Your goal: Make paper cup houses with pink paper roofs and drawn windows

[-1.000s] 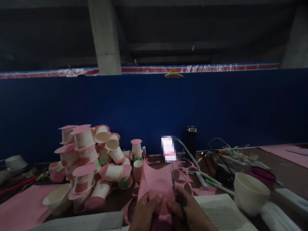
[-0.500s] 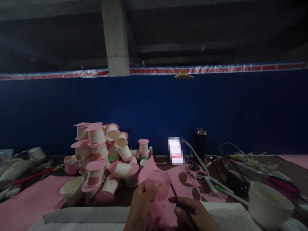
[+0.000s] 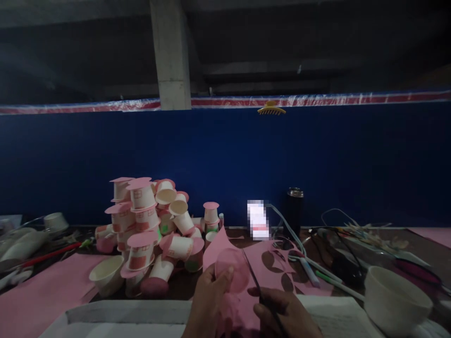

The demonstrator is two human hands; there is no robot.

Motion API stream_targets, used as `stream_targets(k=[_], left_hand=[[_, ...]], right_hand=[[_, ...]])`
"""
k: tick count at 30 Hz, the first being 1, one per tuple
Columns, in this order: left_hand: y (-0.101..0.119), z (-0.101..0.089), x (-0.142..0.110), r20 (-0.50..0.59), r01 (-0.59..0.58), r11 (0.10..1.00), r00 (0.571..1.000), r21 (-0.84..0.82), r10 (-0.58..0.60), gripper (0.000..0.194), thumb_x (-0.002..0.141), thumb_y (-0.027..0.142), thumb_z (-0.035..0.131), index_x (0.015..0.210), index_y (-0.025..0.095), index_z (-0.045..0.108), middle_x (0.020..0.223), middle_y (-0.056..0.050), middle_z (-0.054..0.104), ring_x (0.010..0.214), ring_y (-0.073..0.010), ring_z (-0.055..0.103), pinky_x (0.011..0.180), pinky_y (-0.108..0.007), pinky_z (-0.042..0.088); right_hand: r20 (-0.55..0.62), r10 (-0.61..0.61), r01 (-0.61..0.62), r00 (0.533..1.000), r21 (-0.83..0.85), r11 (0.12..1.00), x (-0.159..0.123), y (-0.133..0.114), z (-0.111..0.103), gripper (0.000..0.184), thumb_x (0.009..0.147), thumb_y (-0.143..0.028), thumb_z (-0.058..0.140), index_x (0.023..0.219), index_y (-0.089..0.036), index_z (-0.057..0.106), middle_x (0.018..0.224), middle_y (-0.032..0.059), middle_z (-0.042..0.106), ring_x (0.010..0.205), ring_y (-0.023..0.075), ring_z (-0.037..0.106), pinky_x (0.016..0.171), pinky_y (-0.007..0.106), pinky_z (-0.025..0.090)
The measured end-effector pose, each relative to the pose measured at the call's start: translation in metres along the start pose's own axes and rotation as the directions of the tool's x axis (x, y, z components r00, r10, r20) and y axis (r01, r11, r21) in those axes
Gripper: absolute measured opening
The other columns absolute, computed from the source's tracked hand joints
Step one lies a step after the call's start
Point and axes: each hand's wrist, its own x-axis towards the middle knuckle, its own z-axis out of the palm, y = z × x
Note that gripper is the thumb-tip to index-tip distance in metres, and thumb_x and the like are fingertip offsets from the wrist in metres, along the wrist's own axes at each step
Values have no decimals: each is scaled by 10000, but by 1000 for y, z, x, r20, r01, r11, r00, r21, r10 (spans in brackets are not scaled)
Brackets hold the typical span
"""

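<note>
My left hand (image 3: 210,300) pinches a round pink piece (image 3: 230,270) between thumb and fingers, above a pink paper sheet (image 3: 269,251) that has round holes cut in it. A pair of dark, narrow scissors (image 3: 254,274) is in my closed right hand (image 3: 282,312). Its tip points up and away, close beside the right edge of the round piece. Whether the blades are apart is hard to see in the dim light. Crumpled-looking pink paper lies below my left thumb, partly in shadow.
Paper cups with pink round tops (image 3: 143,225) are piled left of my hands, beside an upright open cup (image 3: 106,276). A lit phone (image 3: 258,220), black bottle (image 3: 294,211), cables and markers (image 3: 310,273) stand or lie behind. A pale bowl (image 3: 396,300) is at right.
The view has shifted very slightly. Both hands keep nearly the same pose, with the round pink piece and scissors still held close together.
</note>
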Motion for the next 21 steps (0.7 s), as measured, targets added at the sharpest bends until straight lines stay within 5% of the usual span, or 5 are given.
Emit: stream_targets(k=[5, 21], left_hand=[[-2, 0, 0, 15, -12, 999, 1000, 41, 12, 474, 608, 487, 787, 867, 106, 674, 672, -44, 655, 595, -168, 567, 551, -264, 465], [-5, -2, 1, 14, 6, 999, 1000, 52, -6, 459, 611, 511, 778, 820, 118, 668, 628, -27, 627, 530, -144, 543, 496, -241, 428]], right_hand=[[10, 5, -5, 1000, 9, 1000, 0, -1, -3, 682, 572, -624, 761, 1026, -121, 692, 510, -88, 360, 442, 50, 295, 432, 197, 281], [-2, -13, 12, 1000, -42, 999, -1, -3, -2, 603, 627, -543, 758, 1041, -108, 704, 539, -62, 431, 468, 69, 362, 452, 209, 324]])
